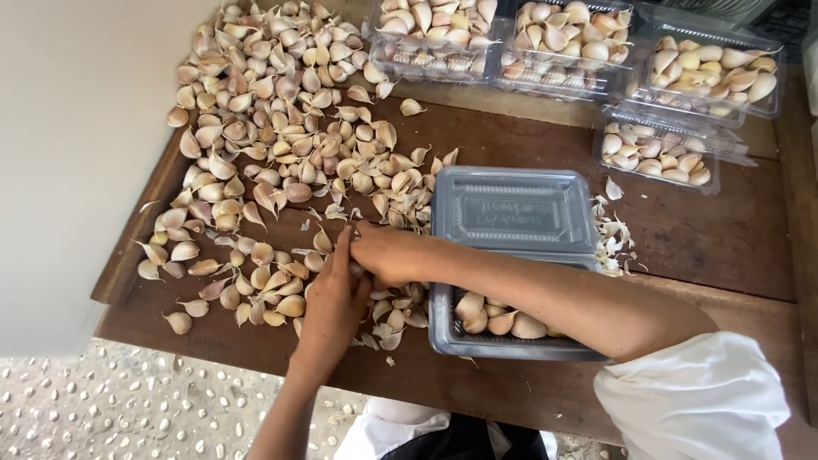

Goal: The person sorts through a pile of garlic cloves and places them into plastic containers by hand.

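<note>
Clearly our counter (682, 247) is crowded: the clove pile (273, 145) runs to its left edge, so a sweep could knock cloves onto the floor (102, 400). Far right, filled packs (588, 43) leave little room. Our right forearm lies across the open tray (511, 255) and could tip it. Both hands, left (332, 311) and right (388, 254), pinch cloves near the pile.
</note>
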